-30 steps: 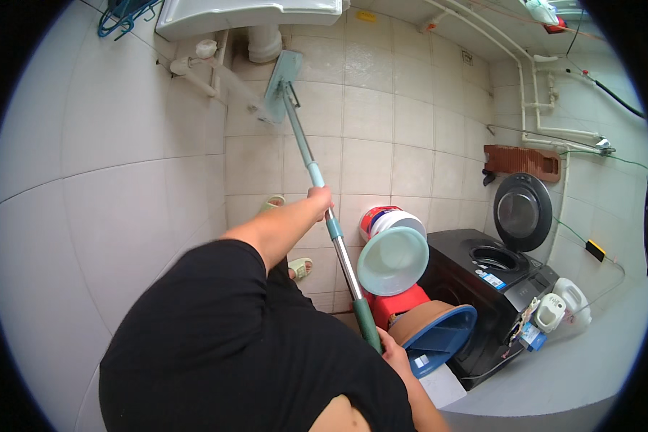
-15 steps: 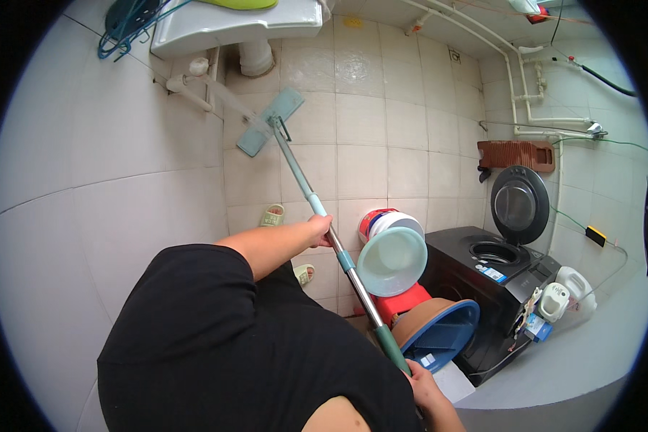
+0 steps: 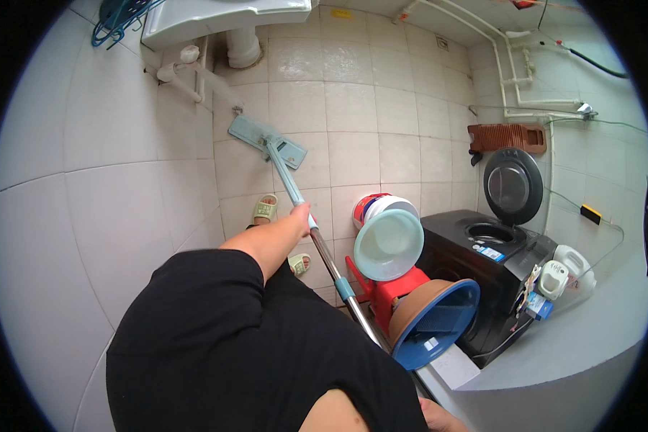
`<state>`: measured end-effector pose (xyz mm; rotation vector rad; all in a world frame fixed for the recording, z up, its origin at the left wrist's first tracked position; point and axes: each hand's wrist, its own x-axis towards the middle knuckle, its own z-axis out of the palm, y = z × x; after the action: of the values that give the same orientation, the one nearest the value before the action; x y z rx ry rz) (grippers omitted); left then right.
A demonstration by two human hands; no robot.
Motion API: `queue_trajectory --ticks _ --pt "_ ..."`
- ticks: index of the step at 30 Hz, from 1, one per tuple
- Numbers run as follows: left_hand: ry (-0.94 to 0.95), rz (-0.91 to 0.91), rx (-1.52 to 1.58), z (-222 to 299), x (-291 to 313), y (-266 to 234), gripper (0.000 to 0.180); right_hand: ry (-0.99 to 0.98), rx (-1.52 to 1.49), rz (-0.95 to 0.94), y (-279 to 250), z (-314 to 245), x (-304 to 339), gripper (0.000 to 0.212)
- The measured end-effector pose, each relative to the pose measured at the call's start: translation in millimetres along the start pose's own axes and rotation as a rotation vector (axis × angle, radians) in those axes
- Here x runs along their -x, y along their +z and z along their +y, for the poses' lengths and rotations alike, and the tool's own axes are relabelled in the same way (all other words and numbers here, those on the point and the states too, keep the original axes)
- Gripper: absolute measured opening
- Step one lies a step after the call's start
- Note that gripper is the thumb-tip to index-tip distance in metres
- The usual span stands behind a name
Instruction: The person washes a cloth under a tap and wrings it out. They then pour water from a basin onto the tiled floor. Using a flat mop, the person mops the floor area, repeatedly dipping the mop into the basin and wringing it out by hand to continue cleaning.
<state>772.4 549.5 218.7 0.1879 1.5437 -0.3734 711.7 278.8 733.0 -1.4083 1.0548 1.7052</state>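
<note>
A flat mop point(image 3: 325, 258) with a silver and pale-green pole slants across the view. My left hand point(image 3: 301, 218) is closed around the pole's upper-middle stretch in the view. My right hand point(image 3: 439, 417) is at the lower edge, wrapped on the handle end; my black shirt hides part of the pole there and some fingers. The pale blue-green mop head point(image 3: 291, 153) lies on the tiled floor, ahead of my feet in light-green slippers point(image 3: 265, 208). A drain hole point(image 3: 237, 110) shows just beyond the head's far left end.
A white basin point(image 3: 227, 13) with a drain pipe point(image 3: 243, 47) stands far left. To the right are a pale basin point(image 3: 389, 245) over buckets, a red stool point(image 3: 386, 294), a tilted blue-and-brown tub point(image 3: 450, 324) and a black washing machine point(image 3: 446, 234) with its lid raised. Wet floor tiles point(image 3: 299, 61) shine.
The mop head has turned and come nearer, uncovering the drain hole. My left hand has moved left and slightly up the picture; my right hand has dropped toward the lower edge.
</note>
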Motion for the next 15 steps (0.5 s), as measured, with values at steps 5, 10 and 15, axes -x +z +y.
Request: queue_trajectory --ticks 5,10,15 --pt "-0.268 -0.106 0.025 -64 -19 -30 0.026 -0.019 0.196 0.017 -47 93 6 0.06" --pt "-0.271 -0.138 0.01 -53 39 -33 0.018 0.1 -0.001 -0.012 -63 161 23 0.073" --pt "0.007 -0.24 0.108 -14 50 -11 0.015 0.499 0.21 0.203 -72 173 15 0.075"
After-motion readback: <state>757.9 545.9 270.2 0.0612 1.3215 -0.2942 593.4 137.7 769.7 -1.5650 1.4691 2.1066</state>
